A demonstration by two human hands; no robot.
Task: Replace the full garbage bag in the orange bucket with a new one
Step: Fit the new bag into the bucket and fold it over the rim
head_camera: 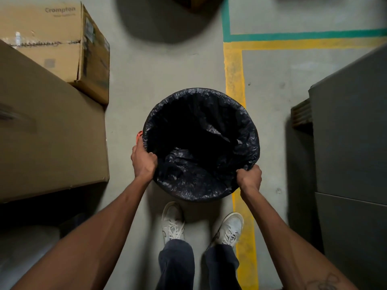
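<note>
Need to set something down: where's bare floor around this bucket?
Bare grey concrete floor lies beyond the orange bucket, between the brown Crompton cardboard box and the yellow painted line, and again between that line and the dark grey cabinet. Crowded: large cardboard box left, white shoes near side.

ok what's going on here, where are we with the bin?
A person stands over a round orange bucket on the grey concrete floor. A black plastic garbage bag lines it, with its edge folded over the rim all the way round. The left hand and the right hand each grip the bag's edge on the near side of the rim. The bag looks empty inside, so this appears to be the liner being fitted.
</note>
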